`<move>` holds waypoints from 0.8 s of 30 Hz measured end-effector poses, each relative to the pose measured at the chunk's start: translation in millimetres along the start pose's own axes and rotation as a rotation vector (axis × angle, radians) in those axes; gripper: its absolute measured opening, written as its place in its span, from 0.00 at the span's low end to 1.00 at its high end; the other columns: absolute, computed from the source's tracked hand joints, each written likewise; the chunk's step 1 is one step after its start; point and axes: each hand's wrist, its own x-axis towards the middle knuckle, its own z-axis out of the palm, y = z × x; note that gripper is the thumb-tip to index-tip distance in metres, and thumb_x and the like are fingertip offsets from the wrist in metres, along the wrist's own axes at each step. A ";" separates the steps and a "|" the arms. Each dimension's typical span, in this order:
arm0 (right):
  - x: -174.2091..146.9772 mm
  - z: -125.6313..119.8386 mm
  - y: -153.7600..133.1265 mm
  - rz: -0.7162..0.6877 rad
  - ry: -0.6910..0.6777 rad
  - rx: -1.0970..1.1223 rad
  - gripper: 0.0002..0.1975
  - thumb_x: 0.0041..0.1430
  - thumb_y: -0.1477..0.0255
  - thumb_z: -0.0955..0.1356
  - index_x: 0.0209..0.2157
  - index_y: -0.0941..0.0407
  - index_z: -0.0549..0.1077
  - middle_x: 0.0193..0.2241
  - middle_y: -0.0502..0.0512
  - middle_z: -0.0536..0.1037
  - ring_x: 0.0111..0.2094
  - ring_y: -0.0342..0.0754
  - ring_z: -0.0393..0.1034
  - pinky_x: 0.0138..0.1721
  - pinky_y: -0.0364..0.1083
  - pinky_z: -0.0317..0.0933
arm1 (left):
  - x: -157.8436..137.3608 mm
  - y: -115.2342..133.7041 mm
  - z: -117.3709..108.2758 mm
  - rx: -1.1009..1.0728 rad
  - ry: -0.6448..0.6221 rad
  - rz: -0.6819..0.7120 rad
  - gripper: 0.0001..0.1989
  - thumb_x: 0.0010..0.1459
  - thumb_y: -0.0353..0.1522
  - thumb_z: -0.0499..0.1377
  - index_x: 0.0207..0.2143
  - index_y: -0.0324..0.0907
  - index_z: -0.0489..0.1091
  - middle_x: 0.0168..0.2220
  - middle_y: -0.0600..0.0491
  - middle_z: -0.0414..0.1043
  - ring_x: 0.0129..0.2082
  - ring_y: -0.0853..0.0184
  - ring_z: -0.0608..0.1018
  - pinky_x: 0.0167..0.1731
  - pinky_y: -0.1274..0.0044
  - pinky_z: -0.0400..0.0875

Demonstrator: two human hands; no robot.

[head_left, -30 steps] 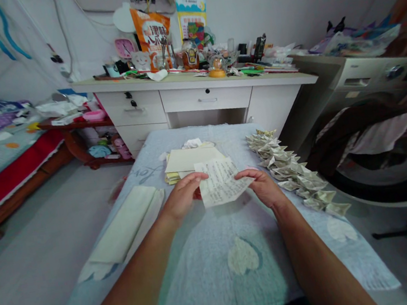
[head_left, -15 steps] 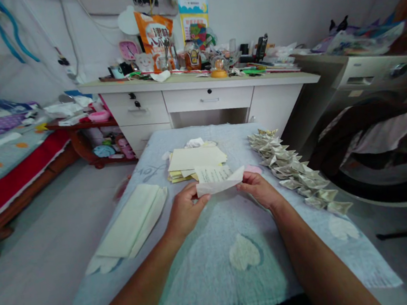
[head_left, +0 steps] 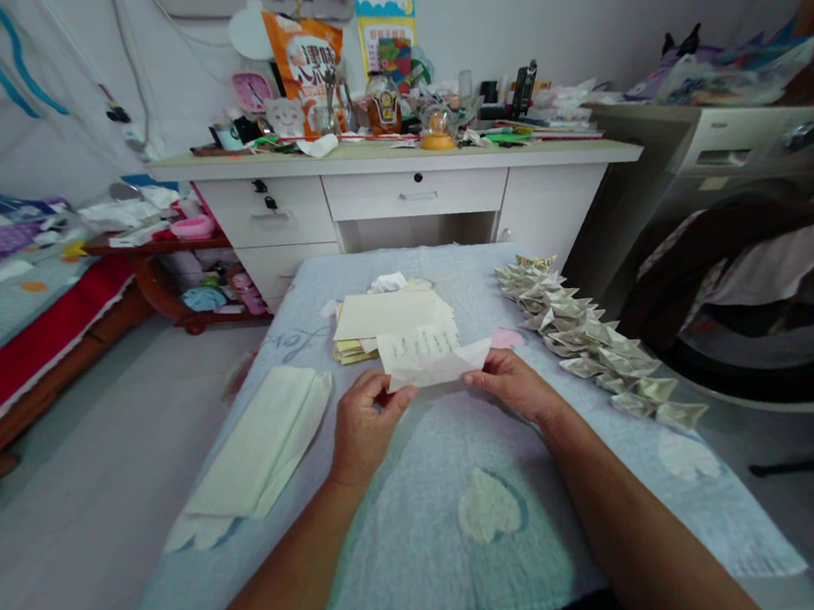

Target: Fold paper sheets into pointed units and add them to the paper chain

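Observation:
A small sheet of paper point(head_left: 422, 358) with writing on its far part is raised over the table between my hands, its near part folded up. My left hand point(head_left: 370, 419) pinches its left end, thumb along the lower edge. At the right end, the thumb and fingers of my right hand point(head_left: 513, 381) grip the same sheet. Just behind it lies a stack of cream and yellow paper point(head_left: 389, 313). Several folded paper boats point(head_left: 584, 331) stand in close rows to the right. Pale green folded sheets point(head_left: 264, 446) lie left of my left hand.
A blue cloth with heart patterns point(head_left: 446, 582) covers the table. Beyond it stands a white desk point(head_left: 413, 188) crowded with jars, a pink clock and a snack bag. A washing machine point(head_left: 750, 156) with its door open is at right, a bed point(head_left: 5, 301) at left.
The folded near part of the sheet lies flatter and more of the written part shows. My right hand has shifted slightly left along the edge. The view has moved a little.

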 end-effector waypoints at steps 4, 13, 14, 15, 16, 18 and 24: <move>1.5 2.1 2.7 0.001 0.061 0.007 0.12 0.49 0.64 0.73 0.35 0.56 0.79 0.33 0.52 0.80 0.35 0.48 0.72 0.44 0.49 0.61 | 0.2 1.8 -1.4 -0.136 -0.047 -0.056 0.11 0.52 0.37 0.63 0.35 0.38 0.76 0.37 0.49 0.73 0.37 0.64 0.75 0.35 0.78 0.69; -1.8 -0.8 -6.3 -0.023 0.053 0.035 0.08 0.54 0.68 0.68 0.33 0.56 0.77 0.33 0.52 0.76 0.36 0.47 0.69 0.39 0.44 0.59 | -5.0 -2.3 -6.7 -0.505 0.006 -0.201 0.20 0.60 0.45 0.54 0.37 0.39 0.77 0.45 0.46 0.73 0.46 0.60 0.75 0.41 0.73 0.71; -1.2 0.8 -5.4 -0.022 0.069 0.068 0.07 0.54 0.68 0.68 0.32 0.56 0.75 0.30 0.50 0.75 0.33 0.45 0.68 0.36 0.43 0.59 | -4.8 -4.2 -5.4 -0.481 0.008 -0.228 0.16 0.57 0.42 0.58 0.36 0.39 0.76 0.42 0.48 0.74 0.43 0.61 0.76 0.41 0.74 0.71; -0.5 2.8 -4.1 -0.029 0.082 0.098 0.06 0.53 0.68 0.70 0.31 0.56 0.73 0.28 0.49 0.74 0.30 0.43 0.67 0.34 0.42 0.59 | -4.5 -6.0 -3.9 -0.466 0.012 -0.255 0.13 0.53 0.40 0.62 0.35 0.39 0.75 0.39 0.49 0.75 0.40 0.63 0.76 0.38 0.75 0.71; 0.4 5.0 -2.6 -0.041 0.086 0.125 0.07 0.52 0.68 0.71 0.31 0.55 0.70 0.27 0.47 0.73 0.29 0.42 0.66 0.33 0.41 0.58 | -4.3 -7.4 -2.3 -0.476 0.001 -0.283 0.12 0.51 0.38 0.64 0.36 0.39 0.74 0.36 0.51 0.75 0.36 0.65 0.77 0.35 0.76 0.70; 2.1 9.4 0.4 -0.064 0.080 0.179 0.13 0.49 0.69 0.74 0.32 0.53 0.65 0.28 0.46 0.74 0.29 0.42 0.67 0.32 0.41 0.59 | -3.8 -8.5 0.6 -0.525 -0.023 -0.326 0.13 0.50 0.36 0.64 0.37 0.39 0.71 0.32 0.53 0.75 0.31 0.67 0.76 0.32 0.77 0.70; 3.7 15.4 1.1 -0.037 0.133 0.229 0.25 0.46 0.68 0.75 0.41 0.49 0.59 0.26 0.43 0.75 0.26 0.44 0.70 0.30 0.42 0.62 | -0.3 0.9 2.5 -0.625 0.045 -0.246 0.24 0.48 0.30 0.64 0.47 0.43 0.61 0.34 0.55 0.74 0.34 0.68 0.77 0.36 0.77 0.71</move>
